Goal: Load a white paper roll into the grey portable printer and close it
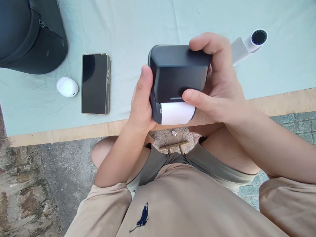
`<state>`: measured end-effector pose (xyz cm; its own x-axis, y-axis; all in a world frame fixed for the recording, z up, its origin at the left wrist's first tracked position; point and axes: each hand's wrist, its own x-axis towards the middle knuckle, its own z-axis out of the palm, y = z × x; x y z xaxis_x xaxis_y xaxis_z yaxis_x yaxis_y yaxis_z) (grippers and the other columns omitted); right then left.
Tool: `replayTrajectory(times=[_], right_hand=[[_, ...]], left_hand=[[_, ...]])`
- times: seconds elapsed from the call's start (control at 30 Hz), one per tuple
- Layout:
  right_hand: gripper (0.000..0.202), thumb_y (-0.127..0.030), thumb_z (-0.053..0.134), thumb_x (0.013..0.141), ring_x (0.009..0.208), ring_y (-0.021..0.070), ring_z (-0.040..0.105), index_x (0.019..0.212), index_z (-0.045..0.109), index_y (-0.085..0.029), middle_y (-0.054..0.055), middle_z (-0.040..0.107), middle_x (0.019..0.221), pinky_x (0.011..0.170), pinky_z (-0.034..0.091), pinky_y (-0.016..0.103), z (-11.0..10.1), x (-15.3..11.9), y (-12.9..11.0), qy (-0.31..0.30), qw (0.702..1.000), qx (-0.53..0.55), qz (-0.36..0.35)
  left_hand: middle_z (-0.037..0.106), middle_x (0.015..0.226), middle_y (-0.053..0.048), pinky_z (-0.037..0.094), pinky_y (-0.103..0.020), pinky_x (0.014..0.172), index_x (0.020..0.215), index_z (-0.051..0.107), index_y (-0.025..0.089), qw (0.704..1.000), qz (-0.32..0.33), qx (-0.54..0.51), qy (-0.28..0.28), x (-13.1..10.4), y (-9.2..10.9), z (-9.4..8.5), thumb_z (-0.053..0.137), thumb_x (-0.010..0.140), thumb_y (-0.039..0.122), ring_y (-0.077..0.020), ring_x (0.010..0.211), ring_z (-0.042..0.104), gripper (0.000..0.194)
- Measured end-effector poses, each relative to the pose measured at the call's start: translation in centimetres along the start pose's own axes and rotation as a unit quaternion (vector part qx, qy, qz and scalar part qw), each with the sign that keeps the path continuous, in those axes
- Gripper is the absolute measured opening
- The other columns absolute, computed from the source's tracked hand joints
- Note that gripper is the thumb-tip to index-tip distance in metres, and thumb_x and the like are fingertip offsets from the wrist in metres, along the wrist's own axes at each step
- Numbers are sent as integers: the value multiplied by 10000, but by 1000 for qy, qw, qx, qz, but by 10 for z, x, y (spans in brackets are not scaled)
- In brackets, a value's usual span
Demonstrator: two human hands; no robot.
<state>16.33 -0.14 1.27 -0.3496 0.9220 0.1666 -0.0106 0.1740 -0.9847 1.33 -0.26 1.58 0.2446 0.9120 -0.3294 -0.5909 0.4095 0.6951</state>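
Dark grey printer (177, 70) with white paper (175, 113); black phone (95, 83); white case (67, 87); pale green cloth (138, 26) on bench.

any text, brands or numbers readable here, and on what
"NIIMBOT": white letters on the dark label printer, above its white paper; the word's end is hidden by the right hand.
Shirt emblem: a figure, no letters.
Phone, white case: no text readable.
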Motion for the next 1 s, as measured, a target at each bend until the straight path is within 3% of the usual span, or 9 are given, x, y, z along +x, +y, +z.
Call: replayTrajectory(times=[0.07,0.13,0.23,0.33,0.5,0.67,0.83,1.0], right_hand=[[547,-339,663,759,1170,161,505,1229,386,-306,11,380,1379,736,543,217,-1,0,-1,1,1000,-4,-2],[560,-326,672,751,1252,176,455,1240,400,-323,-6,376,1398,776,547,228,-3,0,-1,8,1000,-5,-8],[584,-309,664,761,1336,180,387,1279,395,-315,-22,362,1427,891,536,253,-4,0,-1,25,1000,0,-6],[606,-329,619,808,1279,160,460,1341,335,-287,0,356,1449,931,525,259,-4,1,1,22,1000,3,7],[491,-347,528,877,1300,120,427,1334,386,-241,6,411,1415,1108,395,277,-4,3,0,41,990,-132,-19],[545,-376,571,834,1257,160,467,1340,385,-293,-6,420,1397,1095,426,340,-7,3,-1,3,988,-153,-30],[715,-357,692,741,1345,216,368,1371,353,-343,-8,333,1469,1132,387,395,-16,4,2,-31,982,-179,-59],[617,-365,705,728,1255,201,460,1287,449,-320,-1,456,1345,1049,467,367,-19,7,-1,-3,984,-165,-71]], left_hand=[[591,1282,-44,434,-454,1090,1095,622,215,996,2,8,-91,0,2,3,246,915,595,-286,1384,370,564],[601,1261,-43,464,-445,1065,1130,600,213,992,4,13,-122,0,4,1,148,934,572,-262,1371,398,609],[610,1248,-25,459,-426,1073,1210,542,262,996,7,24,-89,2,3,-6,155,940,560,-226,1387,376,557],[622,1244,-13,421,-410,1107,1207,540,277,998,10,36,-56,6,-2,-11,262,931,556,-226,1413,327,481],[654,1191,-33,402,-424,1108,1032,624,269,996,8,80,-29,8,-11,-15,308,887,620,-283,1415,312,495],[662,1144,-45,420,-447,1088,1036,617,247,996,23,78,-24,9,-15,-22,318,896,604,-284,1369,390,486],[667,1112,-50,434,-451,1077,1013,610,220,999,17,31,-33,11,-16,-23,374,916,527,-271,1309,458,399],[633,1172,-72,444,-436,1073,1056,605,182,998,-5,8,-67,8,-7,-11,333,901,593,-290,1347,422,516]])
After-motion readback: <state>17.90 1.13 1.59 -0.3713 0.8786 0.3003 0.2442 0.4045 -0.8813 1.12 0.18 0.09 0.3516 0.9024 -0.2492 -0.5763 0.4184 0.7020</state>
